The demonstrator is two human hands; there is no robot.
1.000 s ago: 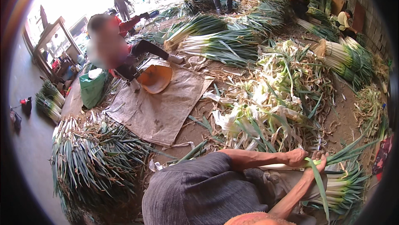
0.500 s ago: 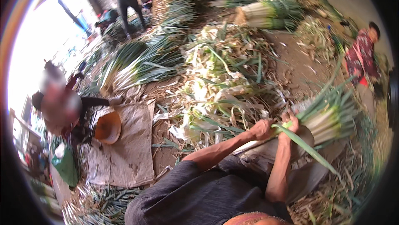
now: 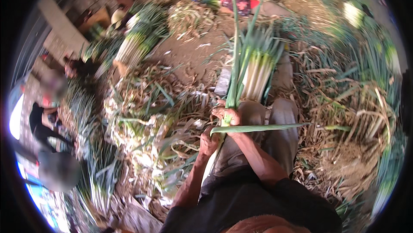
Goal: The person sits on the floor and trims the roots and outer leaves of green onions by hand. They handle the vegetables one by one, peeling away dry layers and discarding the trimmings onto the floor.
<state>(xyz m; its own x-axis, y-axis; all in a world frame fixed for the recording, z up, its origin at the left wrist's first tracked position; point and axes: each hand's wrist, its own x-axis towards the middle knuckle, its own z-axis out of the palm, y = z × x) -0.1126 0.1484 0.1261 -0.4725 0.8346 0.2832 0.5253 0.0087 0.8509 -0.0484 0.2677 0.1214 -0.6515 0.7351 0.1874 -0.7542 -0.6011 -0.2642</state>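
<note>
Over the person's lap, the right hand (image 3: 228,114) has its fingers clamped round a long green-and-white leek stalk (image 3: 234,82) while the left hand (image 3: 208,143) pinches its pale lower end, probably steadying it above the bundle of trimmed white-stemmed leeks (image 3: 258,69) lying ahead.

Two leek bundles: one (image 3: 258,72) ahead, one (image 3: 137,44) far left.

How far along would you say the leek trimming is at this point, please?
Done: a cleaned leek bundle lies beyond the person's knees, and stripped leaves are heaped to the left. In hand: the right hand and left hand grip one leek. Left: untrimmed leeks are piled to the right.
</note>
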